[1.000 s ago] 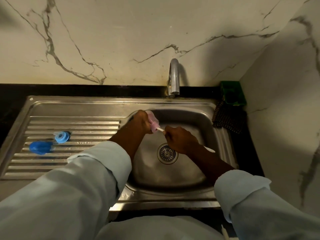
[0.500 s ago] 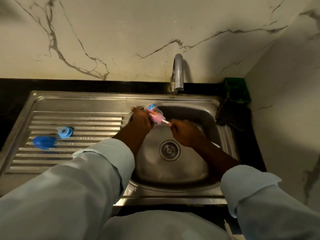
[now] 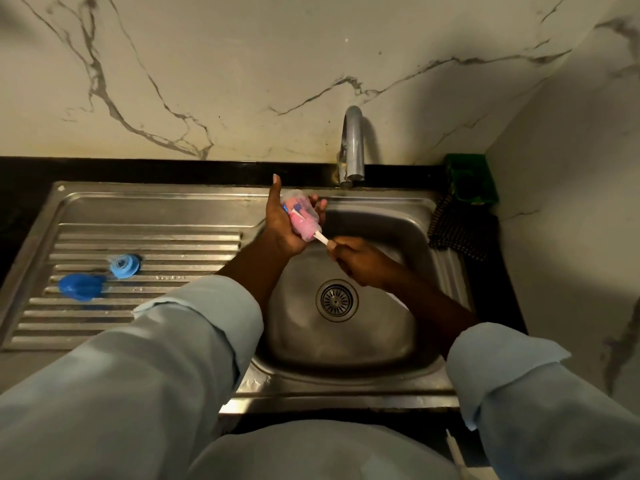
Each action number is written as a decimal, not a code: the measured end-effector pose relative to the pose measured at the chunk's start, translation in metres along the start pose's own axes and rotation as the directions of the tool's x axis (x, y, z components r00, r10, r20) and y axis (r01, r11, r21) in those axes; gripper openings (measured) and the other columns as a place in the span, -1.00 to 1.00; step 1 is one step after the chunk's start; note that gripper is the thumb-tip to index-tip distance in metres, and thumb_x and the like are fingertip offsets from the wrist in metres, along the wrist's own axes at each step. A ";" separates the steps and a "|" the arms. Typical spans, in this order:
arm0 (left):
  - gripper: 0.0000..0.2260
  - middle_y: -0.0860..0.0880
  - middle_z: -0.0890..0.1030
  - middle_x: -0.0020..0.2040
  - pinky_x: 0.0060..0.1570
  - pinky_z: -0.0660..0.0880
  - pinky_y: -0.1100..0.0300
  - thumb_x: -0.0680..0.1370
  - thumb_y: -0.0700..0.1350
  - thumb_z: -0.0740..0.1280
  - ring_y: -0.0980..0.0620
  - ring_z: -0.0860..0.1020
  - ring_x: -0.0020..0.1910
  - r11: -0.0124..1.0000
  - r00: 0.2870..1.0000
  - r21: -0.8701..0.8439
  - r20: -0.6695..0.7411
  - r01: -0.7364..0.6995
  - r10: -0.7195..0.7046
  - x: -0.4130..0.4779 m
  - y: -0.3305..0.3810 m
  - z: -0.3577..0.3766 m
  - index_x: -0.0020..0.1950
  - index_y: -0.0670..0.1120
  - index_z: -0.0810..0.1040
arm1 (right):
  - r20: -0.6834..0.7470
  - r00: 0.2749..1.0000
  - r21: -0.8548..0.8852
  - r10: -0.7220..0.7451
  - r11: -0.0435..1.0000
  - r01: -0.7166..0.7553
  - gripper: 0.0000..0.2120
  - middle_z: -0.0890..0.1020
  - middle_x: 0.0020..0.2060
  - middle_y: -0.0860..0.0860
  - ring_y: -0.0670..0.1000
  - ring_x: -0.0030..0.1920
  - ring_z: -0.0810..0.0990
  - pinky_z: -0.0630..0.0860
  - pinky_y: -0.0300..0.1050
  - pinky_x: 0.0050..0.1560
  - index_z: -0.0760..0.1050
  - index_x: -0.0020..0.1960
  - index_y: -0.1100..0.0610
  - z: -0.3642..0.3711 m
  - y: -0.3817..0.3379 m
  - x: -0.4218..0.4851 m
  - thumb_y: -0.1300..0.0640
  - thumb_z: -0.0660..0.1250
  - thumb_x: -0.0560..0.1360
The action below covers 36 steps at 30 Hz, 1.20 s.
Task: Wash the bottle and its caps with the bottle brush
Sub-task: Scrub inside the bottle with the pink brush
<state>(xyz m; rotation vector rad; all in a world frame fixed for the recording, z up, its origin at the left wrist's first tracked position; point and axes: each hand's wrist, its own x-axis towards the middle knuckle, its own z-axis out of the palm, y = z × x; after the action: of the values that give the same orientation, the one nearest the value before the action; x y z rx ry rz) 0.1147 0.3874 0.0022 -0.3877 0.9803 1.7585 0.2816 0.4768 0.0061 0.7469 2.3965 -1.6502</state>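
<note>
Bottle: small clear bottle (image 3: 300, 216) with a coloured print was held tilted above the far left corner of the basin, its mouth pointing down toward the right.
Brush: pink head of the bottle brush (image 3: 322, 239) sat inside the bottle, and its white handle came out of the mouth.
Left hand: left hand (image 3: 284, 226) wrapped the bottle's body with curled fingers, thumb standing straight up beside it.
Right hand: right hand (image 3: 360, 261) was clenched round the handle just beside the bottle's mouth.
Handling: bottle looked light and thin-walled, probably plastic; wet, it would likely be slippery and might give under a hard squeeze.
Hold: body grip round the middle seemed soundest, leaving the mouth free for the brush; the stiff handle was best held near the mouth for control.
Caps: blue domed cap (image 3: 81, 286) and blue ring cap (image 3: 123, 266) lay just beside each other on the left, well apart from both hands and untouched; both seemed small, light and easy to lose hold of when soapy.
Drainboard: ribbed drainboard (image 3: 156, 244) carried the two caps.
Sink: steel sink (image 3: 346, 386) had its drain (image 3: 336, 300) below and nearer than the hands.
Tap: tap (image 3: 352, 147) stood at the far edge, just right of the bottle.
Corner: green holder (image 3: 471, 183) and dark mat (image 3: 457, 233) sat at the far right.
</note>
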 end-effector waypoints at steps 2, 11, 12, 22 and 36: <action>-0.37 0.03 0.52 -0.39 -0.32 0.48 0.32 0.55 0.45 0.09 0.12 0.49 -0.43 0.993 0.992 0.099 -0.111 0.070 -0.059 0.002 0.001 0.005 -0.26 -0.09 0.50 | -0.135 0.986 -0.335 -0.096 0.941 0.045 -0.71 0.49 -0.36 -0.05 -0.05 -0.36 0.46 0.40 -0.08 -0.28 0.44 -0.13 0.01 0.001 0.010 0.009 -0.05 0.11 0.70; -0.19 -0.18 0.52 0.30 0.32 0.44 0.08 0.43 0.29 0.44 -0.10 0.50 0.30 0.920 0.972 0.354 -0.213 0.169 -0.096 0.014 -0.011 0.008 0.48 -0.20 0.35 | 0.014 1.000 -0.293 -0.003 0.956 0.007 -0.76 0.52 -0.30 -0.02 -0.02 -0.29 0.49 0.46 -0.05 -0.22 0.53 -0.06 0.07 0.004 0.002 0.005 0.03 0.17 0.69; -0.42 -0.12 0.57 0.06 0.13 0.50 0.17 0.48 0.21 0.42 -0.03 0.57 0.06 0.938 0.975 0.312 -0.203 0.154 -0.092 0.013 -0.009 0.006 0.30 -0.20 0.48 | 0.055 0.996 -0.137 0.073 0.988 -0.065 -0.74 0.46 -0.36 -0.03 -0.03 -0.37 0.42 0.39 -0.10 -0.33 0.53 -0.07 0.08 -0.001 0.000 0.003 0.01 0.16 0.69; -0.60 -0.12 0.52 -0.17 -0.11 0.55 0.15 0.51 0.10 0.39 0.00 0.51 -0.24 0.994 0.977 0.106 -0.212 -0.009 0.031 0.008 -0.003 -0.004 0.17 -0.18 0.51 | 0.251 0.943 0.334 0.221 0.894 -0.298 -0.68 0.26 -0.42 -0.03 -0.07 -0.51 0.17 0.17 -0.22 -0.51 0.48 -0.03 0.10 0.000 0.000 0.000 -0.06 0.08 0.71; -0.33 -0.25 0.49 0.21 0.11 0.54 -0.15 0.47 0.20 0.39 -0.23 0.54 0.06 0.979 0.967 0.196 -0.256 0.051 0.001 0.016 0.008 -0.018 0.42 -0.20 0.36 | 0.093 0.981 0.246 0.171 0.951 -0.189 -0.76 0.51 -0.39 0.03 -0.07 -0.50 0.42 0.34 -0.22 -0.50 0.52 0.18 0.06 0.013 0.012 -0.003 -0.07 0.25 0.66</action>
<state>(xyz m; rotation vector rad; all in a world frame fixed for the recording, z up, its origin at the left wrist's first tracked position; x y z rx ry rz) 0.0978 0.3822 -0.0162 -0.5021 1.3187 1.5939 0.2875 0.4674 -0.0080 0.8996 2.0241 -1.8913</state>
